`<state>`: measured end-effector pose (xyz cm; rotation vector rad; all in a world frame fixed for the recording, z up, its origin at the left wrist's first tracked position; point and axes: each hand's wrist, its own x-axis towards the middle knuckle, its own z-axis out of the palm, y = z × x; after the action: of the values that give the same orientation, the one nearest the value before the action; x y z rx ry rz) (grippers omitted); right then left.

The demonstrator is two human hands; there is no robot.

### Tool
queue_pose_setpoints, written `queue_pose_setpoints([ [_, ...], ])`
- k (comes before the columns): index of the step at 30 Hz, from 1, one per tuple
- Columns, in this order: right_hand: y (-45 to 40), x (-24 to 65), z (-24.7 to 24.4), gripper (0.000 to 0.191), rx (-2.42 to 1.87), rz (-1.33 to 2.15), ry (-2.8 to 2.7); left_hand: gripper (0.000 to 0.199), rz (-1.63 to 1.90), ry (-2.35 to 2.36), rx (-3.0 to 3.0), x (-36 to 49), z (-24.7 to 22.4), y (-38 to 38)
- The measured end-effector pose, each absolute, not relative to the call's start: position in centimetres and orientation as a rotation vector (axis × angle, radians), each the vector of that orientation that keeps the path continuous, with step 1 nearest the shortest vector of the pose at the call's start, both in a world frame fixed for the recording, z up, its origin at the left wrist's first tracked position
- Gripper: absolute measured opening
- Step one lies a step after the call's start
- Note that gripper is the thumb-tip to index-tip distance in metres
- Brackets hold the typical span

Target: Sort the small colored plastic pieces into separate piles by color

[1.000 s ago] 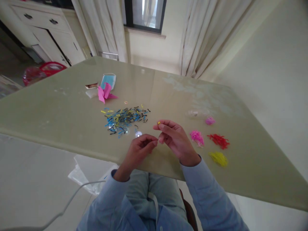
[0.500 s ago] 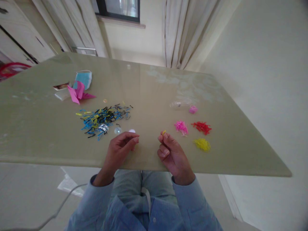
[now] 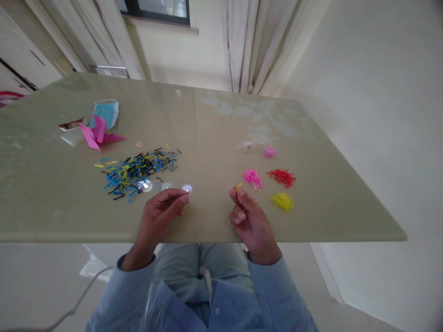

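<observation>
Above the front of the table, my right hand pinches a small yellow rubber band between thumb and index finger, its other fingers curled. My left hand has thumb and fingers pressed together; whatever lies between them is hidden. To its upper left spreads a mixed heap of black, blue and yellow rubber bands. Beyond and right of my right hand lie sorted piles: pink bands, red bands and yellow bands. A round white spot shows just beyond my left fingertips.
Behind the piles lies a clear plastic container, with a pink ring-shaped bundle beside it. Further left are a pink folded-paper shape, a blue face mask and a clear packet. A wall borders the table's right side.
The view has swung slightly right. My right hand, still pinching the yellow band, is a little nearer the pink pile; my left hand has shifted slightly left. The gap between them is wider.
</observation>
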<state>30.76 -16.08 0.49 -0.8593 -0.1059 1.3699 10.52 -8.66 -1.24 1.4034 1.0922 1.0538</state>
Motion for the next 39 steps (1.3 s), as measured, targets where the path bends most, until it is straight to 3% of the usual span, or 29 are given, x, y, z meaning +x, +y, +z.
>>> queue_pose_setpoints([
  [4,-17.1,31.4,0.8,0.028,-1.036,1.174,-0.306,0.017,1.054,1.103,1.400,10.6,-1.2,-8.7],
  [12,-20.9,37.2,0.7,0.021,-1.644,0.308,-0.774,0.017,1.059,1.128,1.407,10.6,-1.2,-8.8],
  [16,-22.1,40.5,-0.2,0.026,-1.827,0.090,-0.838,0.017,1.059,1.133,1.409,10.6,-1.0,-8.8],
  [31,-23.0,41.1,-1.5,0.024,-1.837,-0.131,-0.915,0.019,1.029,1.120,1.430,10.9,-0.7,-8.8],
  [39,-23.1,36.3,-2.1,0.012,-1.674,0.072,-1.403,0.021,1.051,1.083,1.379,11.1,-0.1,-8.5],
])
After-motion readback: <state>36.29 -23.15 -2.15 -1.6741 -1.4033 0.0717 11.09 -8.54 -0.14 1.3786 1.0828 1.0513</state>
